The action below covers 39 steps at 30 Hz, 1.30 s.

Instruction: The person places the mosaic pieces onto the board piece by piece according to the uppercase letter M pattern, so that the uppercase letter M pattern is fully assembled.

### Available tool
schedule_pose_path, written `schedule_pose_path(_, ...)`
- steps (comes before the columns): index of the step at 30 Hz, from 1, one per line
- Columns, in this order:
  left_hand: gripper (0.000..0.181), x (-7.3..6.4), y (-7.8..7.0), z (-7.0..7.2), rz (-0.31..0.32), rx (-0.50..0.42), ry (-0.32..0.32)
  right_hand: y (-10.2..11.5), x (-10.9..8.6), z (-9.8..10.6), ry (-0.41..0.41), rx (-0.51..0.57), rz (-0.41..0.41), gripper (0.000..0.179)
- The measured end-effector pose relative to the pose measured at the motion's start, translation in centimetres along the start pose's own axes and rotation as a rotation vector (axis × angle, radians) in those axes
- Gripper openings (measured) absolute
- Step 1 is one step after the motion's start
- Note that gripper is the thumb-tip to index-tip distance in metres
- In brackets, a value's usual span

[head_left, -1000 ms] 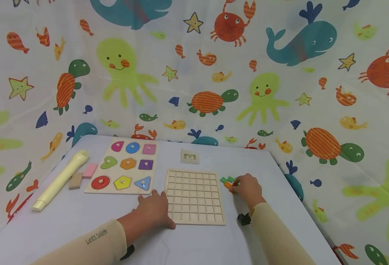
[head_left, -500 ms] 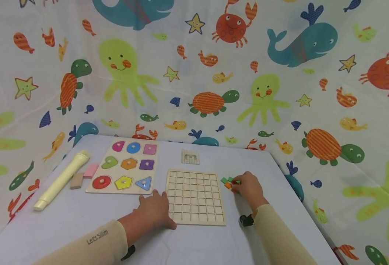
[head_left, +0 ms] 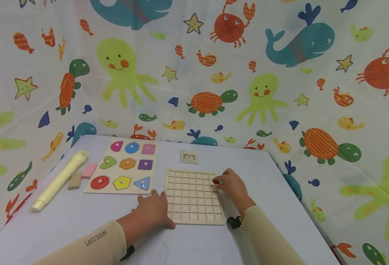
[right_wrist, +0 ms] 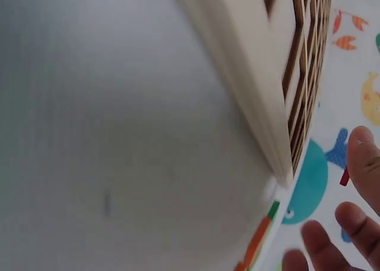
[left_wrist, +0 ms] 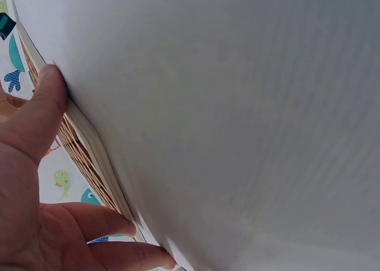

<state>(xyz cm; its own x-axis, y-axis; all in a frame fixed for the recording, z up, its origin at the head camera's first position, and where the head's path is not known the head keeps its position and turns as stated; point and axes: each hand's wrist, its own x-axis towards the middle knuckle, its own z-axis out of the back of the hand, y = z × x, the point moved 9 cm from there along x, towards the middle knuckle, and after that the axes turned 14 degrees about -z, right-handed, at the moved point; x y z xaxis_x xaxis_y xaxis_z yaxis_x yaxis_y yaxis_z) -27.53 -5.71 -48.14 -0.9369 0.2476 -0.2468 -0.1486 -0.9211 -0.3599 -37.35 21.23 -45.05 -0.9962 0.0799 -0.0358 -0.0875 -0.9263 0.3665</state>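
Main risk as I see it: the red tile (head_left: 215, 182) is small, so a slack pinch could drop it at the rim of the wooden grid board (head_left: 194, 198). If my left hand (head_left: 154, 210) lets up, a bump could skid the board on the surface (head_left: 197, 244). Right hand (head_left: 233, 188) reaches over the board's right edge, fingers nearly closed, pinching the tile; left fingers spread, gripping nothing, touching the left edge.
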Motion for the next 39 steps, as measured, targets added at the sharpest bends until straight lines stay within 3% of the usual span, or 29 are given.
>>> schedule_pose_path(5, 0.123, 0.0, 0.1, -0.1, -0.009, 0.001, 0.001, 1.5, -0.3, -0.7, 0.038, 0.044, 0.034, 0.029)
schedule_pose_path(16, 0.121, -0.5, 0.1, 0.4, -0.006, -0.006, 0.012, 5.6, -1.0, -1.4, 0.116, -0.059, 0.079, 0.03)
schedule_pose_path(23, 0.121, -0.6, 0.2, 0.4, -0.002, -0.017, 0.018, 9.6, -1.1, -3.8, 0.213, -0.062, 0.15, 0.027)
schedule_pose_path(31, 0.122, -0.6, 0.1, 0.4, -0.011, -0.027, 0.011, 12.1, -0.6, -6.7, 0.323, -0.128, 0.164, 0.026)
schedule_pose_path(39, 0.12, -0.7, 0.0, 0.6, -0.012, -0.043, 0.014, 14.6, -0.2, -7.2, 0.306, -0.224, 0.313, 0.025)
